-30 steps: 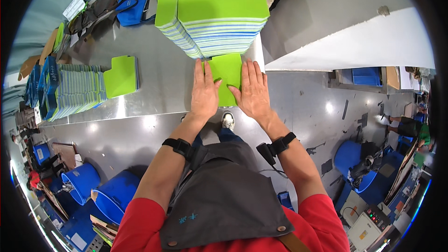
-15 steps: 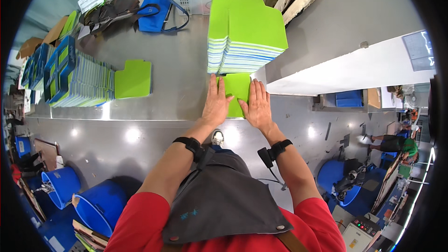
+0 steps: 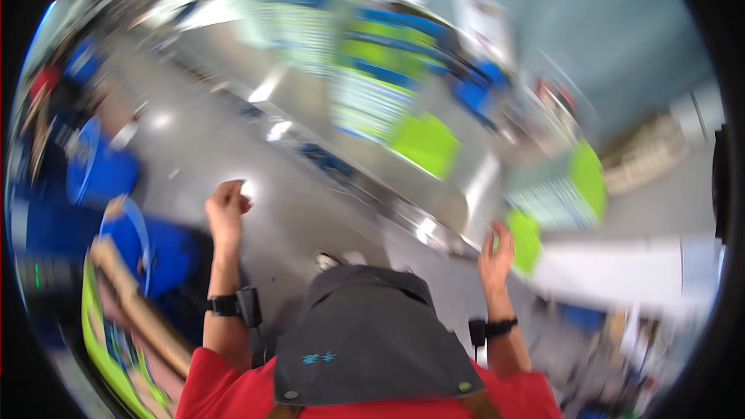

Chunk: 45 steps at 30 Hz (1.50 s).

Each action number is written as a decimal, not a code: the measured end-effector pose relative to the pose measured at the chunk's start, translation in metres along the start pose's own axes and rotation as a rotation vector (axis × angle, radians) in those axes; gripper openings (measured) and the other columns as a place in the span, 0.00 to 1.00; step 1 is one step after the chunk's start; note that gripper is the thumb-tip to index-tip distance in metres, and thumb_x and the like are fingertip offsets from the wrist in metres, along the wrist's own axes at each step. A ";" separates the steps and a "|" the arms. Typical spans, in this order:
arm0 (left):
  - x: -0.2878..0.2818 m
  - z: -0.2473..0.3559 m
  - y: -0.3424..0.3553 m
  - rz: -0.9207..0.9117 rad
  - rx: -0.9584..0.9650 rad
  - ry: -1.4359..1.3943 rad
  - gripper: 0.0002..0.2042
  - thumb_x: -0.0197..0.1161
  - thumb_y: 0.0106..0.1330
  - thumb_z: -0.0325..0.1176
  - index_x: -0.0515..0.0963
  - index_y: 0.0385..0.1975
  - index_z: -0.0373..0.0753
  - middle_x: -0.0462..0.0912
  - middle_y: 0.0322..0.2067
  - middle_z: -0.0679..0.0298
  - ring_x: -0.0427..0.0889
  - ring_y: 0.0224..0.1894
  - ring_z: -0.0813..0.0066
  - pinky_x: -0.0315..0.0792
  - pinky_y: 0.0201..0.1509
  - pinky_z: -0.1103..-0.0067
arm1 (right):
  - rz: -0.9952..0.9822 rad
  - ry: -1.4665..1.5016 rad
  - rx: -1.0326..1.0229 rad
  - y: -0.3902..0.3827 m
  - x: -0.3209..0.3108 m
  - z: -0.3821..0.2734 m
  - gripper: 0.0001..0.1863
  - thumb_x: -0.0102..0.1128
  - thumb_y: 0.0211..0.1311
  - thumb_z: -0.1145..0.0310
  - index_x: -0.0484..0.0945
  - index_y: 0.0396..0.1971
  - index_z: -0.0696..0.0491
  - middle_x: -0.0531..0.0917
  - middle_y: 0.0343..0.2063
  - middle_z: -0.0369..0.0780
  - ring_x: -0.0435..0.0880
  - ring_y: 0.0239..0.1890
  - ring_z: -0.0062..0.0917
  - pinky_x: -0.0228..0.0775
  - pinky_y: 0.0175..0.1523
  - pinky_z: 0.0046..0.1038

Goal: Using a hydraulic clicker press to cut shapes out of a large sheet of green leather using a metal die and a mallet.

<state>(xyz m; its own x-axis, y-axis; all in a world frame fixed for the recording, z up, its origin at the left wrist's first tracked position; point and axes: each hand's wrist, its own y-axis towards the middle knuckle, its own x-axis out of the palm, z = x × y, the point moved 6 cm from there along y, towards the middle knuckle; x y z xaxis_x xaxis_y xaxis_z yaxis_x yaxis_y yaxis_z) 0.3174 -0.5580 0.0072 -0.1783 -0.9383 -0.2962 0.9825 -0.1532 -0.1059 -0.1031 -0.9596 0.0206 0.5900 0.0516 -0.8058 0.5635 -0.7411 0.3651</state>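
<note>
**Green card sheet at the table edge, right hand on it**

Green card sheet (image 3: pixel 526 239) lies at the near edge of the steel table (image 3: pixel 466 194), below a blurred stack of green-topped cards (image 3: pixel 565 190). Your right hand (image 3: pixel 497 256) touches its left edge; can't tell if the fingers pinch it. It looks thin, light, bendy and slick: take it by an edge. Your left hand (image 3: pixel 226 208) is loosely curled over the floor, holding nothing. Heavy motion blur; further stacks are unreadable.

Two hands are visible, left hand (image 3: pixel 226 208) and right hand (image 3: pixel 497 257). One green sheet (image 3: pixel 527 239) is beside the right hand. Two blue bins (image 3: pixel 101 171) stand left. Stacks are too blurred to count.
</note>
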 end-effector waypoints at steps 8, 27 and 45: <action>-0.304 0.003 -0.080 0.812 0.030 0.444 0.11 0.63 0.69 0.34 0.85 0.42 0.34 0.85 0.37 0.51 0.85 0.42 0.54 0.77 0.49 0.67 | -0.576 0.533 -0.680 -0.004 0.213 -0.345 0.15 0.58 0.62 0.80 0.79 0.50 0.61 0.84 0.44 0.49 0.83 0.41 0.41 0.76 0.49 0.38; -0.407 -0.103 -0.166 1.206 -0.714 0.459 0.10 0.68 0.59 0.38 0.88 0.30 0.37 0.84 0.30 0.49 0.84 0.36 0.46 0.76 0.42 0.58 | -0.956 1.040 -2.159 -0.123 0.313 -0.974 0.15 0.63 0.56 0.80 0.78 0.45 0.59 0.83 0.39 0.48 0.81 0.42 0.45 0.74 0.47 0.40; -0.406 -0.110 -0.162 1.382 -0.606 0.328 0.11 0.68 0.57 0.35 0.81 0.20 0.33 0.78 0.23 0.55 0.80 0.33 0.51 0.73 0.37 0.60 | -0.390 1.365 -3.399 -0.493 0.153 -1.034 0.13 0.63 0.52 0.77 0.76 0.39 0.52 0.81 0.29 0.39 0.84 0.40 0.36 0.75 0.46 0.36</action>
<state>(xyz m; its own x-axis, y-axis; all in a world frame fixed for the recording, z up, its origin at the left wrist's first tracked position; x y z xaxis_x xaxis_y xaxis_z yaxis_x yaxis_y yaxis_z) 0.2247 -0.1182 0.0398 0.7378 -0.1189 -0.6645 0.2323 0.9690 0.0845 0.3074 0.1059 0.1996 -0.1151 0.2177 -0.9692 -0.9790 0.1403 0.1477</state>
